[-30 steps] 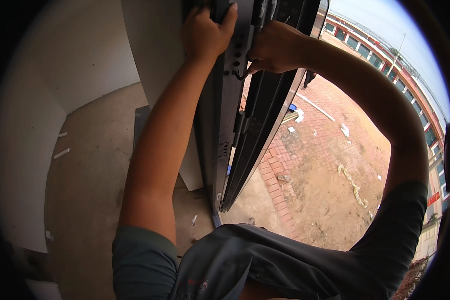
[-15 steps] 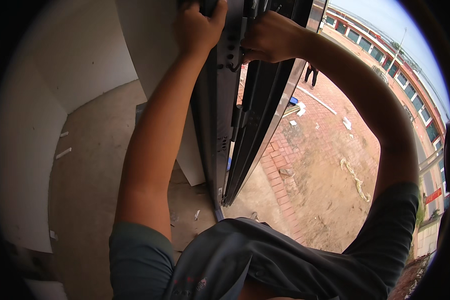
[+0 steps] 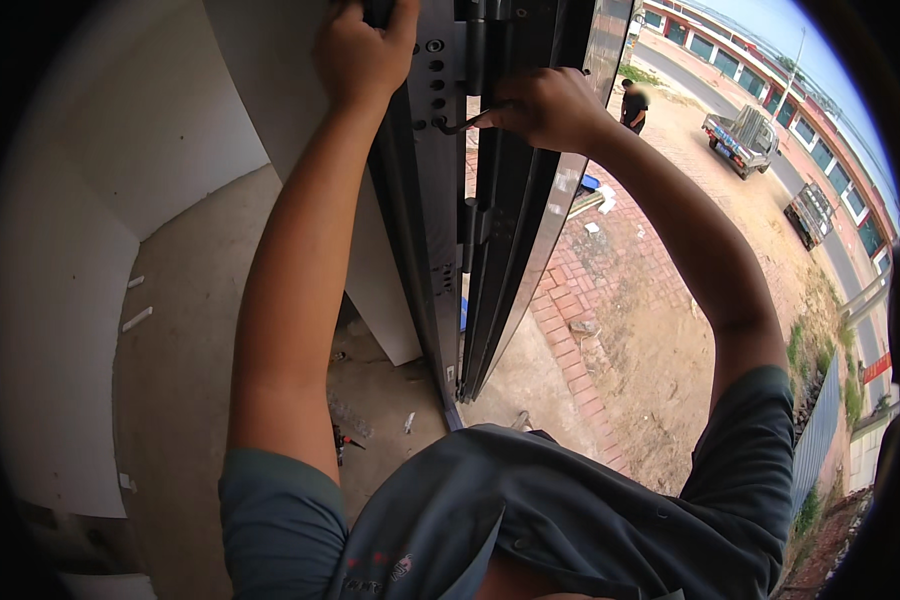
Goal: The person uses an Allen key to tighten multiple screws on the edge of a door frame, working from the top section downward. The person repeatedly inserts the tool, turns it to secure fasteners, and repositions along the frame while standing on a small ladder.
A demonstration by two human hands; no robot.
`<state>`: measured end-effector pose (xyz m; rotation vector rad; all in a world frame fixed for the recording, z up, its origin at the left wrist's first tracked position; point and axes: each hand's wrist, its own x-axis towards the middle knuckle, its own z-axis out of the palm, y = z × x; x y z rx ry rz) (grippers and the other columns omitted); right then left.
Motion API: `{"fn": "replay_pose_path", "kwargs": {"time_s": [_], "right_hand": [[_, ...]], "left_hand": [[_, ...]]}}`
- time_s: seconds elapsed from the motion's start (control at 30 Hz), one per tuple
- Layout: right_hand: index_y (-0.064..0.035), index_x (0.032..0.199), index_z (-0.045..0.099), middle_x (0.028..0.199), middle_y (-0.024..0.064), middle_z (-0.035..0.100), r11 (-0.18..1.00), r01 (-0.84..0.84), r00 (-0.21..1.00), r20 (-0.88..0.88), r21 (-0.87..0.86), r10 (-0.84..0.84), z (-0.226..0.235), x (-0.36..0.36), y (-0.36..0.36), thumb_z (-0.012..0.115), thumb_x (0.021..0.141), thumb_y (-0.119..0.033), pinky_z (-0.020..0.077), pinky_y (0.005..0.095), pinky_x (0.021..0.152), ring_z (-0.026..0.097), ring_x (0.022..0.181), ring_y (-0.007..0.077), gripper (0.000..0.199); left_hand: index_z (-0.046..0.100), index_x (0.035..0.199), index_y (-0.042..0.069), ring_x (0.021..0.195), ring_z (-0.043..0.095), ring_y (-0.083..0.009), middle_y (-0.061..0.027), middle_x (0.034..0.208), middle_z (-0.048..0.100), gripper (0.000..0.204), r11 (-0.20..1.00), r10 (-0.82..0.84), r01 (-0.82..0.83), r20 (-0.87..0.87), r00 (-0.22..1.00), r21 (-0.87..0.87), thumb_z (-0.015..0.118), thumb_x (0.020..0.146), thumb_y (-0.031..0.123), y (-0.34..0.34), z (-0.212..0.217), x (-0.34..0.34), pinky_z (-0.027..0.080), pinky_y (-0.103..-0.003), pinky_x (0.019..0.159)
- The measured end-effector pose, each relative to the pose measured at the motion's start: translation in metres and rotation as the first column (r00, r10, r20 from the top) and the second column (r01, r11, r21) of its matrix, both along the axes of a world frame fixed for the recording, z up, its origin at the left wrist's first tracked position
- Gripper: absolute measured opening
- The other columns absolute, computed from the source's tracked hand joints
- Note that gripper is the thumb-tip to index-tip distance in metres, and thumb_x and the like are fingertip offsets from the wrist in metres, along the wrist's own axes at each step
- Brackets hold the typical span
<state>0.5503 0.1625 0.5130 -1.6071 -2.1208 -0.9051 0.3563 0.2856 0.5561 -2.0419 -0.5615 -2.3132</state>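
Hex key (prob.) (image 3: 458, 127): 1; dark, bent; held just R of door edge (image 3: 437, 190), tip at low end of upper hole col. (image 3: 437, 85); seating depth can't be told.
R hand (image 3: 550, 105): 1; closed round hex key, R of door edge.
L hand (image 3: 358, 60): 1; set at upper L side of door edge, dark part btwn. thumb & fingers; cut off at top, so whether it's clamped can't be told.
Step in hand: judged as key being fitted or turned at that hole; which of the two isn't shown.
Next move: as judged, tip to be seated squarely & swung w/o slipping, door edge to be braced by L hand.
Holes: approx. 5 in main upper col.; lower hole cluster (image 3: 445, 278) too small to be counted.
Hinges: 2 seen, both just R of door edge: upper hinge (image 3: 475, 60), lower hinge (image 3: 473, 220).
Lt.-grey panel (image 3: 290, 150): 1, L of door edge.
Wht. strips (image 3: 138, 319): 2 clearly seen, well L of door edge.
Trucks (image 3: 740, 138): 2, far R of door edge.
Person outside (image 3: 633, 108): 1, btwn. door edge & trucks.
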Motion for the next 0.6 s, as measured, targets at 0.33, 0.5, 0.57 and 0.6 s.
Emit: {"fn": "replay_pose_path", "kwargs": {"time_s": [0.33, 0.5, 0.57, 0.6], "right_hand": [[-0.0031, 0.087, 0.075, 0.059, 0.0083, 0.064, 0.992, 0.128, 0.621, -0.781, 0.021, -0.064, -0.089, -0.044, -0.015, 0.072, 0.094, -0.053, 0.0453, 0.0331, 0.052, 0.063, 0.052, 0.0188, 0.050], [-0.0045, 0.074, 0.058, 0.060, -0.0024, 0.050, 0.955, 0.006, -0.173, -0.940, 0.296, 0.292, -0.169, -0.112, 0.035, 0.063, 0.103, -0.052, 0.0333, 0.0268, 0.052, 0.042, 0.057, 0.0053, 0.056], [-0.0095, 0.070, 0.051, 0.060, -0.0028, 0.047, 0.940, -0.024, -0.391, -0.869, 0.340, 0.305, -0.163, -0.141, 0.037, 0.059, 0.103, -0.055, 0.0328, 0.0250, 0.052, 0.041, 0.056, 0.0058, 0.057], [-0.0119, 0.069, 0.048, 0.060, -0.0029, 0.046, 0.924, -0.018, -0.483, -0.813, 0.382, 0.326, -0.155, -0.157, 0.036, 0.058, 0.104, -0.056, 0.0329, 0.0242, 0.052, 0.041, 0.055, 0.0062, 0.057]], "left_hand": [[0.074, 0.097, -0.002, 0.089, 0.070, -0.0457, -0.0242, 0.093, 0.072, 0.040, 0.999, 0.007, -0.007, 0.011, 1.000, 0.034, 0.070, 0.094, 0.038, 0.001, 0.001, 0.002, 0.055, -0.050, 0.079], [0.074, 0.096, -0.001, 0.086, 0.070, -0.0447, -0.0234, 0.091, 0.072, 0.038, 0.999, -0.036, 0.036, 0.009, 0.999, 0.019, 0.071, 0.094, 0.036, -0.003, 0.003, 0.003, 0.055, -0.048, 0.077], [0.073, 0.095, -0.001, 0.085, 0.070, -0.0440, -0.0229, 0.091, 0.072, 0.037, 0.999, -0.009, 0.009, 0.003, 1.000, 0.044, 0.071, 0.094, 0.036, 0.003, -0.001, 0.001, 0.055, -0.048, 0.076], [0.073, 0.095, -0.001, 0.085, 0.070, -0.0437, -0.0226, 0.090, 0.072, 0.037, 0.998, 0.007, -0.007, 0.000, 1.000, 0.056, 0.072, 0.094, 0.035, 0.007, -0.001, 0.000, 0.055, -0.048, 0.075]]}}
